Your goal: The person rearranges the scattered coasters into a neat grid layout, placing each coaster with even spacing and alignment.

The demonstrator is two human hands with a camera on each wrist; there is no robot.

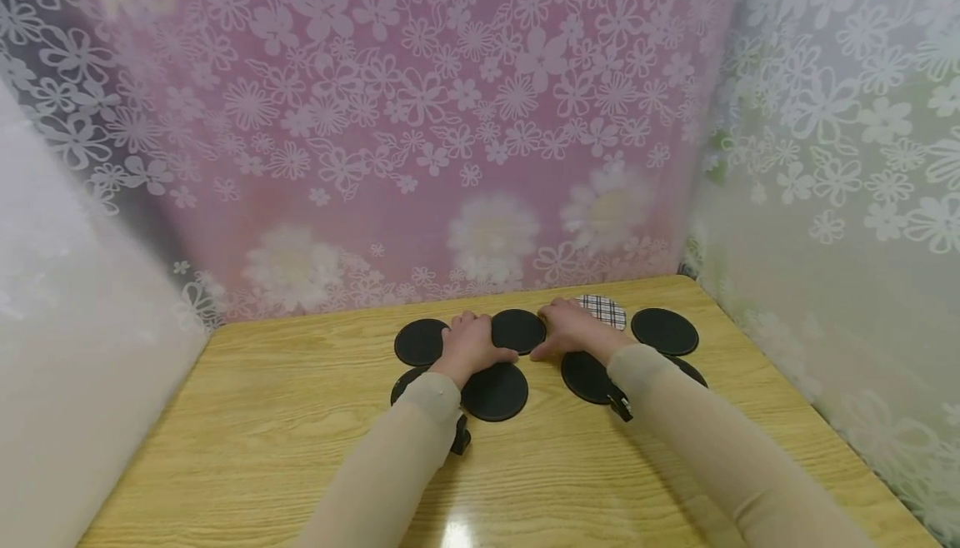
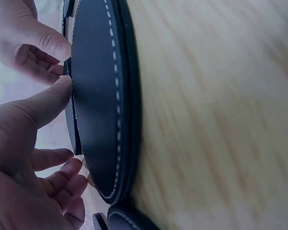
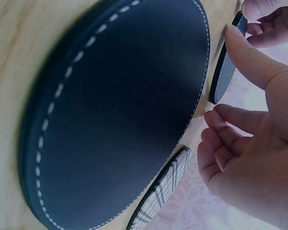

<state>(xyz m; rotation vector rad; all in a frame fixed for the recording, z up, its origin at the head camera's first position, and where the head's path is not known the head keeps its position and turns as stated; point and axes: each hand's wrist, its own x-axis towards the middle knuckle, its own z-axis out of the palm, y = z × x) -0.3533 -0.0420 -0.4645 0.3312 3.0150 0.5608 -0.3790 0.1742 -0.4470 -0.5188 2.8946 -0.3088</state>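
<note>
Round black coasters with white edge stitching lie on the table in two rough rows. My left hand (image 1: 471,346) and right hand (image 1: 572,330) flank the middle back coaster (image 1: 518,331), thumbs towards its near edge. Both hands have loosely bent fingers spread along its sides. Below my left hand lies a front coaster (image 1: 495,391), large in the left wrist view (image 2: 98,100). Under my right wrist is another black coaster (image 1: 585,377), filling much of the right wrist view (image 3: 120,110). A plaid-faced coaster (image 1: 603,311) sits just behind my right hand, partly covered by it.
More black coasters lie at the back left (image 1: 418,342) and back right (image 1: 664,331). My forearms partly hide two others in the front row. The wooden table (image 1: 247,431) meets a pink flowered curtain (image 1: 420,156) behind and a pale flowered sheet (image 1: 840,281) at right.
</note>
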